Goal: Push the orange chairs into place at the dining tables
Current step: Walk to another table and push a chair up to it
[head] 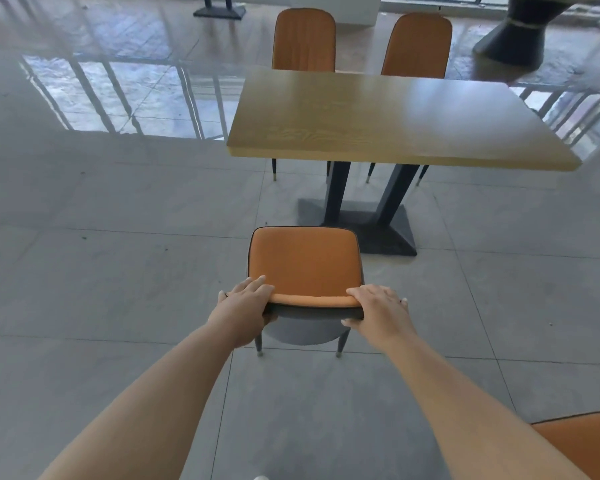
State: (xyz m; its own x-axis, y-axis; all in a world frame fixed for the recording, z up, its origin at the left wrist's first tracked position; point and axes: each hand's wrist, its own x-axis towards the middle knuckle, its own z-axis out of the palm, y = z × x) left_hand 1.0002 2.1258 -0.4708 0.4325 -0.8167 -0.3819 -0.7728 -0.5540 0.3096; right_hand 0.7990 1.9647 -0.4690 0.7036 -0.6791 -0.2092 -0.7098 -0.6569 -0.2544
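Observation:
An orange chair (305, 261) with a dark back shell and dark legs stands on the tiled floor just in front of me, its seat facing the wooden dining table (395, 123). My left hand (248, 306) grips the left end of its backrest top, fingers over the front, thumb behind. At the right end, my right hand (381, 308) holds the same edge. The chair stands short of the table, its seat front near the table's black pedestal base (388, 233). Two more orange chairs (303, 39) (418, 45) stand tucked at the table's far side.
Another orange chair's edge (582, 445) shows at the bottom right corner. A dark round pedestal (516, 36) of another table stands at the back right, and a second black table base (219, 8) at the back. Glossy grey floor tiles spread to the left.

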